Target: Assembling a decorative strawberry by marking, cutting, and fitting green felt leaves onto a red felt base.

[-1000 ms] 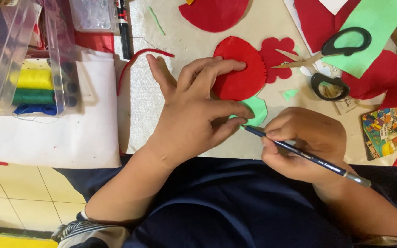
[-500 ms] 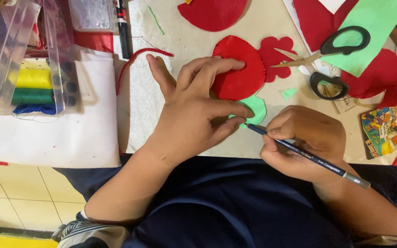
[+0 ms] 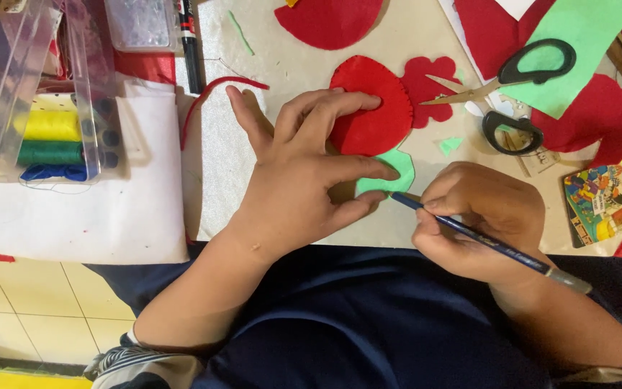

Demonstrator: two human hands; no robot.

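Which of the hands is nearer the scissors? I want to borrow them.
Right. The right hand sits just below the scissors; the left hand lies further off, across the red felt.

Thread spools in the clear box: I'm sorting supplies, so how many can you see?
3, stacked at the left inside the clear box: a yellow spool on top, a green spool under it, a blue spool lowest. More may be hidden.
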